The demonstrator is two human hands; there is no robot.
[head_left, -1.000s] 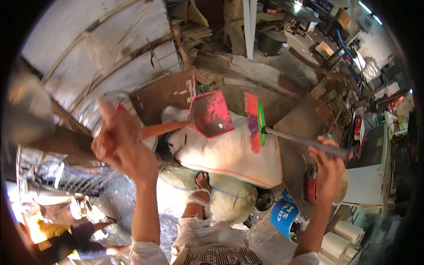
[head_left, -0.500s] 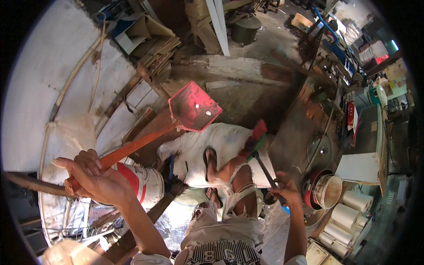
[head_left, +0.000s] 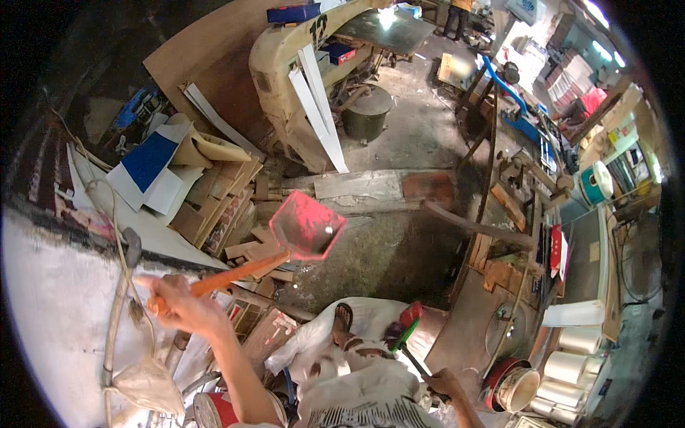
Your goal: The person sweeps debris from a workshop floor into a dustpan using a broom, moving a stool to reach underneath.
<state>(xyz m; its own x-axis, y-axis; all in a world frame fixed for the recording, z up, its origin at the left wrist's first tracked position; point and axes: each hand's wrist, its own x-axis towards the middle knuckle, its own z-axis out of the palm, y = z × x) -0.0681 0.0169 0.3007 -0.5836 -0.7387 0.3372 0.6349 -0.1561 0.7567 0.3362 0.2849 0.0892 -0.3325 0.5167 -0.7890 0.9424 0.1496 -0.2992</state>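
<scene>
My left hand is closed round the far end of an orange-brown wooden handle. That handle carries a red dustpan, held out ahead over the dark ground and tilted. A small pale bit lies in the pan, and a few more specks show just below its near rim. Lower right, my right hand grips the dark handle of a broom with a green base and red bristles. The broom head is beside my foot, over a white sack I stand on; whether it touches the sack I cannot tell.
A long wooden plank crosses the ground ahead. Stacked cardboard and white boards lie left. Beyond stands a lidded dark pot. Buckets and white rolls sit right. A person stands far off.
My view has tilted up, showing more of the far workshop. The dustpan has moved farther forward over the ground. The broom stays low at my right, and fewer pale bits show in the pan.
</scene>
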